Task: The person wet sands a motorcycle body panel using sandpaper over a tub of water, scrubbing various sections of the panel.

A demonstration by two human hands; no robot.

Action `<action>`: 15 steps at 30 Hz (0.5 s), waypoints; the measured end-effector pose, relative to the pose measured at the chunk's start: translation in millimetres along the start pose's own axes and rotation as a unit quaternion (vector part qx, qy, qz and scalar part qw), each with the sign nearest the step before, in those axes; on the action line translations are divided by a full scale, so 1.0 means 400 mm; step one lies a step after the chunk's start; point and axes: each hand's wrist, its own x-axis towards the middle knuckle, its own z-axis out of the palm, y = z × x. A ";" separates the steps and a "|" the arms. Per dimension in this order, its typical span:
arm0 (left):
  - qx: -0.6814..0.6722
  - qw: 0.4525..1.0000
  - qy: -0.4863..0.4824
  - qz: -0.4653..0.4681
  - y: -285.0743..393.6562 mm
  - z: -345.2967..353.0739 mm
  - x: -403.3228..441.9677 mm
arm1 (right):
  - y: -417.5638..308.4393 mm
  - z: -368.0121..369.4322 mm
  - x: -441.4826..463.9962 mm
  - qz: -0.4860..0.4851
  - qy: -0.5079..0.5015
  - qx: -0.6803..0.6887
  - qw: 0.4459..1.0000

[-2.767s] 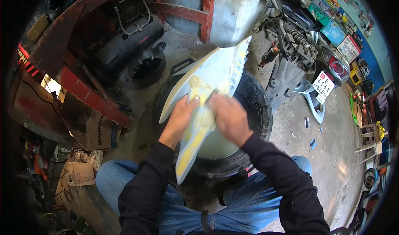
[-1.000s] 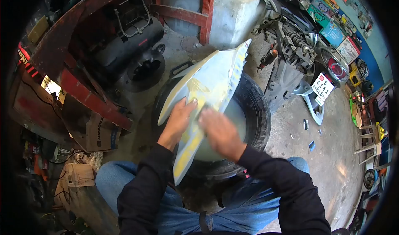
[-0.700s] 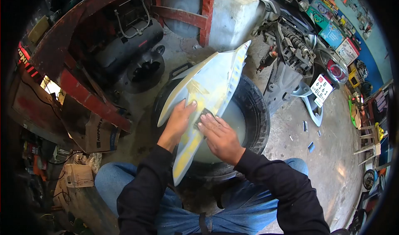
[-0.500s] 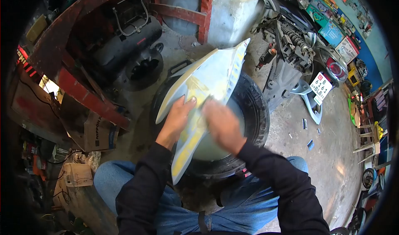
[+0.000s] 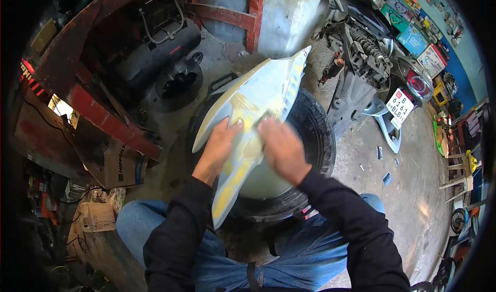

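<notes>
A pale grey panel with yellow patches [image 5: 258, 90] is tilted over a round black tub [image 5: 323, 137] that holds cloudy liquid [image 5: 266, 181]. My left hand [image 5: 221, 145] grips the panel's left edge, its thumb on the upper face. My right hand [image 5: 281, 145] is pressed on the middle of the panel, near its right edge, blurred by motion. Its fingers are together over a small dark pad, which hardly shows beneath the fingertips.
A partly stripped motorcycle [image 5: 361, 70] with a number plate stands at the right. Behind the tub are a red frame [image 5: 222, 14] and a black tank [image 5: 155, 54]. Cardboard [image 5: 121, 163] lies left; small blue scraps [image 5: 387, 179] are on the floor.
My right hand has moved back and forth over the panel, most lately up and to the right. The dark pad seen earlier is now mostly covered. My left hand keeps its hold.
</notes>
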 end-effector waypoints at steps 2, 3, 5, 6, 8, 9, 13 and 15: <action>0.026 0.999 0.018 0.010 -0.011 -0.007 0.008 | -0.072 -0.012 -0.075 -0.078 -0.018 0.076 0.994; 0.049 0.998 0.039 0.014 -0.021 -0.010 0.010 | -0.047 -0.011 -0.050 -0.082 -0.018 0.075 0.994; 0.027 0.999 0.028 -0.004 -0.015 -0.002 0.006 | 0.035 -0.005 0.026 -0.022 -0.014 0.030 0.999; 0.007 1.000 0.014 -0.019 -0.014 0.003 0.002 | 0.050 -0.007 0.037 0.010 -0.012 0.006 1.000; 0.015 1.000 0.014 -0.003 -0.016 0.000 0.001 | 0.014 -0.012 0.018 0.011 -0.009 -0.018 1.000; 0.022 1.000 0.014 0.016 -0.010 -0.001 0.004 | -0.032 -0.016 -0.031 -0.028 -0.009 0.004 1.000; 0.020 0.999 0.028 -0.009 -0.004 0.001 -0.001 | 0.051 -0.012 0.026 -0.059 -0.015 0.001 0.998; -0.010 0.999 0.009 -0.030 0.010 0.011 -0.004 | 0.068 -0.006 0.040 -0.027 -0.027 -0.053 0.998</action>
